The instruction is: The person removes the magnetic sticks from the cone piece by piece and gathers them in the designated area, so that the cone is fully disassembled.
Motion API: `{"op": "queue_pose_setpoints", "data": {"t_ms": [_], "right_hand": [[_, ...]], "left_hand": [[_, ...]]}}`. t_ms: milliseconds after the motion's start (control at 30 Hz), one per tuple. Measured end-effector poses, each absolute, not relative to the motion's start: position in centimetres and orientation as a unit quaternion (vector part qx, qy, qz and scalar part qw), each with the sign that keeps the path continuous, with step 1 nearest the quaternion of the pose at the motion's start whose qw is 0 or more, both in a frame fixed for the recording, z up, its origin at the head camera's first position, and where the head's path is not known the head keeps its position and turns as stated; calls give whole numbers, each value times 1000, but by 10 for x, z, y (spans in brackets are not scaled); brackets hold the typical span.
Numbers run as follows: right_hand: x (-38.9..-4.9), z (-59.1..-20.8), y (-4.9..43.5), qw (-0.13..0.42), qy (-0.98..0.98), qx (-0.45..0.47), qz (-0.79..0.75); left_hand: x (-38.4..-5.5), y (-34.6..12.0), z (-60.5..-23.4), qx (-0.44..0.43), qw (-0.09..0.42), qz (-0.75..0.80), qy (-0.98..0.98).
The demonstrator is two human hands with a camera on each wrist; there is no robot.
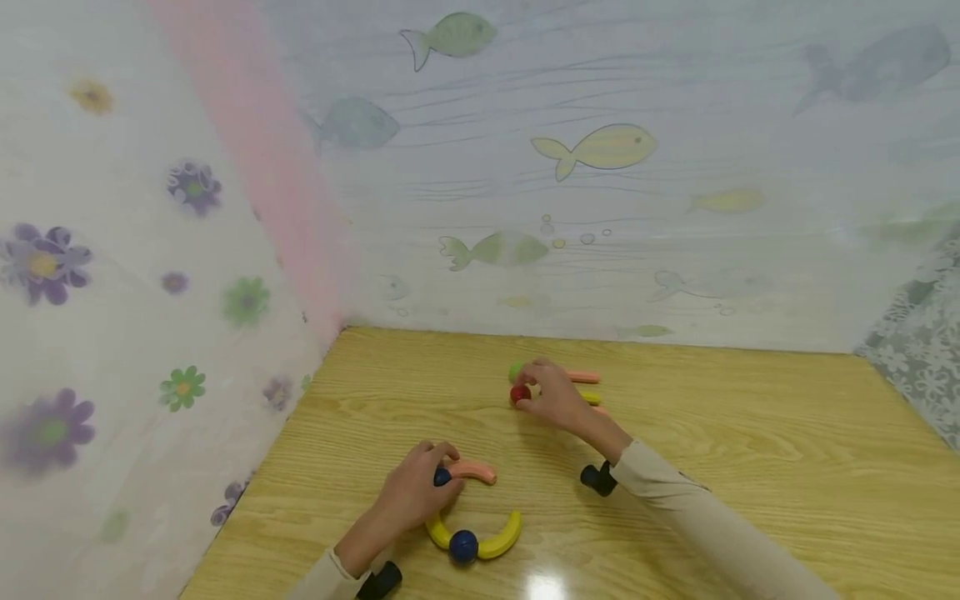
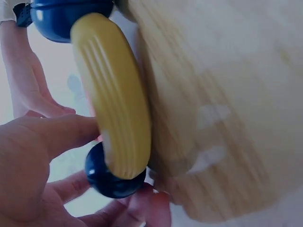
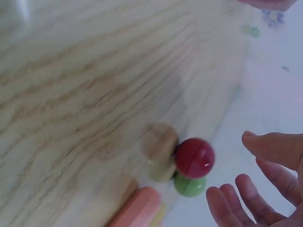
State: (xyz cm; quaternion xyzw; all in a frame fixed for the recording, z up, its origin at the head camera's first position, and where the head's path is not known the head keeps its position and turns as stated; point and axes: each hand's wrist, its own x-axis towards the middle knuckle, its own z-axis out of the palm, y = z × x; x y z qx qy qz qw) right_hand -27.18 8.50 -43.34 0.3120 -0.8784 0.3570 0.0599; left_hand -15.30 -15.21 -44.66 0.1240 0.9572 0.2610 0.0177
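My left hand (image 1: 416,492) grips a dark blue ball (image 1: 442,477), which meets one end of a curved salmon-pink stick (image 1: 472,472). Just in front lies a U-shape of yellow curved sticks (image 1: 501,542) joined by another blue ball (image 1: 463,546). In the left wrist view, a yellow stick (image 2: 113,94) partly covers the gripped ball (image 2: 113,182) and the thumb tip. Farther back, my right hand (image 1: 553,396) hovers around a red ball (image 1: 520,395). From the right wrist, its fingers (image 3: 241,203) look spread and apart from the red ball (image 3: 194,157).
Beside the red ball is a green ball (image 1: 516,372), partly hidden. A straight pink stick (image 1: 583,377) and a yellow one (image 1: 589,398) lie behind the right hand. The wooden table (image 1: 720,450) meets a fish-patterned curtain (image 1: 600,292) at the back and a flowered one (image 1: 135,333) at left.
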Motion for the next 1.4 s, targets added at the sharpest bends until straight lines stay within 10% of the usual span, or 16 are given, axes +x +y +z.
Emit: {"op": "queue_pose_setpoints", "data": {"t_ms": [633, 1400], "right_hand": [[-205, -443, 47, -134, -842, 416, 315], [-191, -440, 97, -7, -883, 324, 340]], "left_hand": [[-144, -161, -446, 194, 49, 310, 930], [-163, -172, -448, 245, 77, 307, 916]]}}
